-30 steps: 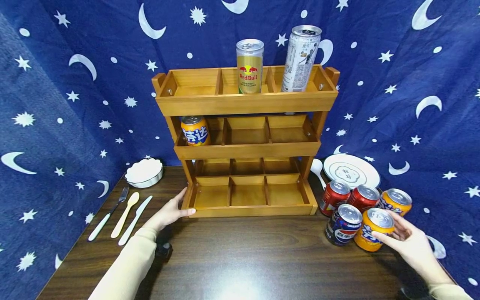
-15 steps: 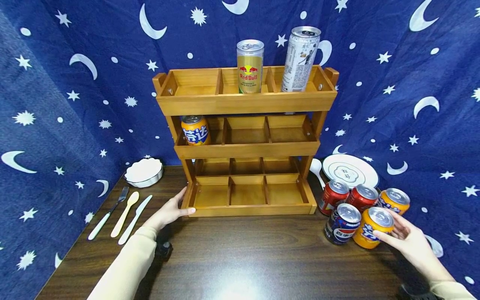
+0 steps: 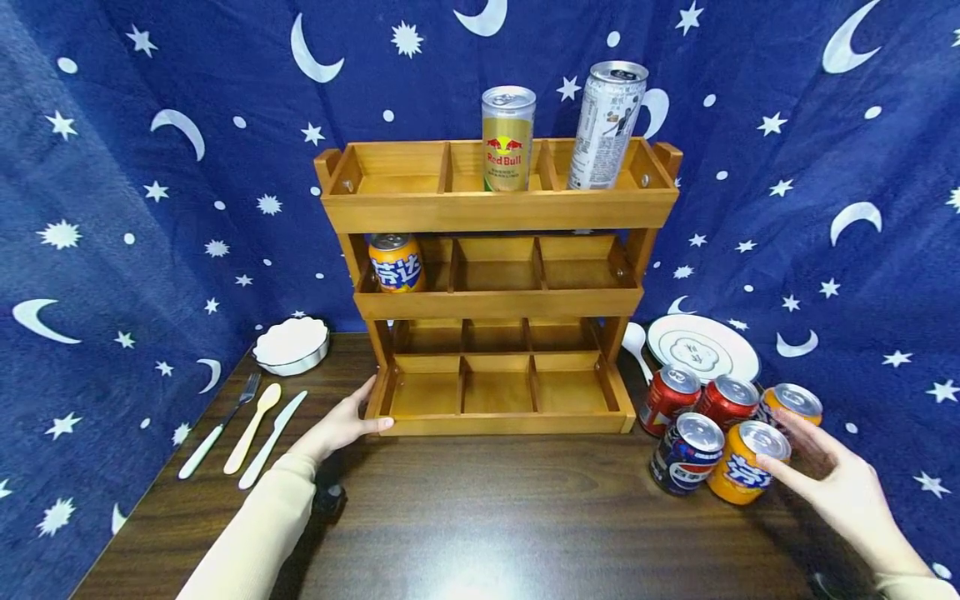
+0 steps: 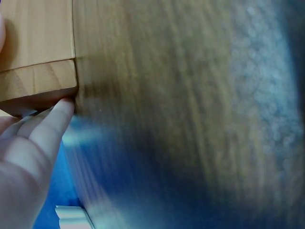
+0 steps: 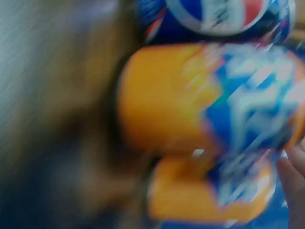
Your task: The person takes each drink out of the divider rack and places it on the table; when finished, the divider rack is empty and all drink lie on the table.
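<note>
My left hand (image 3: 341, 427) holds the lower left corner of a three-tier wooden rack (image 3: 498, 302), thumb at the front and fingers along the side. In the left wrist view, those fingers (image 4: 45, 136) lie against the wood. At the right, my right hand (image 3: 843, 487) is spread beside the front orange soda can (image 3: 738, 477), its thumb close to the label; whether it touches is unclear. Its fingertips reach toward the rear orange can (image 3: 798, 401). The right wrist view is blurred, showing both orange cans and a dark blue Pepsi can (image 5: 217, 16).
Two red cans (image 3: 670, 402) stand behind the Pepsi, before a white plate (image 3: 703, 350) and spoon (image 3: 636, 342). The rack bears an orange can (image 3: 397, 265), a Red Bull can (image 3: 507, 150) and a tall white can (image 3: 606, 129). Cutlery (image 3: 258, 429) and a scalloped dish (image 3: 292, 346) lie left.
My right hand has loosened from the front orange can and shifted slightly right, its fingers spreading. That can stays upright where it was. The left hand keeps its place on the rack.
</note>
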`<state>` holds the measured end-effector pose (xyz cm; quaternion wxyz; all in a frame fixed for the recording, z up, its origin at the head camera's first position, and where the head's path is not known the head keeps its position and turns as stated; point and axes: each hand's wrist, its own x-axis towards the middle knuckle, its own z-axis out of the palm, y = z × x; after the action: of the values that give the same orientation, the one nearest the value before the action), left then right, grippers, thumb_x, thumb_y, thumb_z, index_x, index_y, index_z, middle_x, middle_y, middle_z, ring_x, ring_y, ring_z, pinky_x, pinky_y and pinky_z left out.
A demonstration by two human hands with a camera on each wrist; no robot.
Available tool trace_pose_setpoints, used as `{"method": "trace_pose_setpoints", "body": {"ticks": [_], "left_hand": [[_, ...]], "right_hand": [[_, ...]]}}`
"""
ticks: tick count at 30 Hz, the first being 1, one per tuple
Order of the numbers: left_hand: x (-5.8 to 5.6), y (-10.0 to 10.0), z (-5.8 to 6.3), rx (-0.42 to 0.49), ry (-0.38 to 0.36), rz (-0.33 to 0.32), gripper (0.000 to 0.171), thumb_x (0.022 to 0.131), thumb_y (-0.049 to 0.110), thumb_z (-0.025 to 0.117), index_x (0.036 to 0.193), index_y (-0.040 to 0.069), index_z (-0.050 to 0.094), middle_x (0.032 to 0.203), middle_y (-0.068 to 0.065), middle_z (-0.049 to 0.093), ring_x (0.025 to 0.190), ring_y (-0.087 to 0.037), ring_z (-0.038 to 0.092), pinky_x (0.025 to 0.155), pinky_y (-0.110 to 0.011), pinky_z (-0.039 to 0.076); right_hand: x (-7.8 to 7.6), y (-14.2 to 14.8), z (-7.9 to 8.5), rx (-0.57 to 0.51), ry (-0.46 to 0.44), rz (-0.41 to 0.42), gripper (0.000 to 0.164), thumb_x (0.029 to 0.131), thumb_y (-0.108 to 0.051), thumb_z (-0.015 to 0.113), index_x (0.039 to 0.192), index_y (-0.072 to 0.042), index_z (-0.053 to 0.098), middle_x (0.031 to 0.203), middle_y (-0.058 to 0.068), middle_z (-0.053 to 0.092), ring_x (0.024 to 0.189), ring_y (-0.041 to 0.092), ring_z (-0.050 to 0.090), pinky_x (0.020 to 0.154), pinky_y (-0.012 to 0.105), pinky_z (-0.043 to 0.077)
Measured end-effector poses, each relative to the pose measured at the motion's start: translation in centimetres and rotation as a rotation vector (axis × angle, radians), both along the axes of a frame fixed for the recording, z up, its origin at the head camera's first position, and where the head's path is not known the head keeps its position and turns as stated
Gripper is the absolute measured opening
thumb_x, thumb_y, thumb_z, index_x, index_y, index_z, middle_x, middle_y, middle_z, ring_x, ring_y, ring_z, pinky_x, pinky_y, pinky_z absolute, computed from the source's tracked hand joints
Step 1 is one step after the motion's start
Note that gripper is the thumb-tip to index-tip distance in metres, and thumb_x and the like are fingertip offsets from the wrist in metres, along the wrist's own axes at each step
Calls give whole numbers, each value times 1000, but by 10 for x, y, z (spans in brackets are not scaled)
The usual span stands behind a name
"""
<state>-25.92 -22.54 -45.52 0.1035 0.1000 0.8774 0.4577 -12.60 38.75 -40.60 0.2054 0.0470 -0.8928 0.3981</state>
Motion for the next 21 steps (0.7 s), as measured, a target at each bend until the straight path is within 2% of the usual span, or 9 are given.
{"method": "trace_pose_setpoints", "body": {"ticks": [4, 9, 13, 16, 19, 21], "left_hand": [[1, 0, 1, 11, 0, 0, 95, 75, 30, 68, 141, 4, 5, 141, -27, 21, 129, -38, 24, 104, -51, 17], [1, 1, 2, -1, 5, -1, 96, 75, 31, 68, 141, 2, 5, 140, -29, 23, 127, -39, 27, 103, -52, 19], [2, 0, 2, -7, 3, 26, 96, 73, 32, 69, 141, 4, 7, 139, -28, 25, 125, -38, 31, 103, -51, 21], [2, 0, 2, -5, 8, 25, 96, 74, 32, 69, 141, 4, 7, 139, -29, 25, 125, -38, 31, 103, -51, 22], [2, 1, 2, 6, 9, 20, 96, 74, 32, 69, 141, 4, 7, 139, -28, 25, 126, -38, 30, 103, -51, 20], [2, 2, 2, 8, 9, 13, 96, 74, 33, 68, 141, 4, 6, 139, -28, 25, 126, -38, 29, 103, -51, 20]], "right_hand": [[-11, -29, 27, -18, 56, 80, 64, 73, -2, 68, 131, -10, 42, 131, -14, 45, 114, -15, 38, 86, -2, 29], [-33, -81, 63, -19, 69, 203, 65, 73, -3, 69, 130, -16, 43, 133, -9, 45, 117, -11, 38, 88, 0, 30], [-63, -123, 80, -67, 89, 343, 64, 73, -5, 69, 131, -17, 43, 135, 0, 44, 121, -5, 37, 92, 3, 30], [-88, -155, 91, -169, 95, 452, 63, 74, -6, 68, 131, -14, 42, 135, 7, 42, 124, 4, 38, 97, 9, 29], [-111, -189, 103, -244, 86, 502, 62, 74, -11, 69, 130, -13, 43, 135, 8, 43, 124, 12, 39, 99, 16, 31], [-120, -213, 114, -267, 62, 516, 64, 74, -15, 70, 131, -12, 42, 135, 7, 43, 125, 14, 38, 101, 21, 31]]}}
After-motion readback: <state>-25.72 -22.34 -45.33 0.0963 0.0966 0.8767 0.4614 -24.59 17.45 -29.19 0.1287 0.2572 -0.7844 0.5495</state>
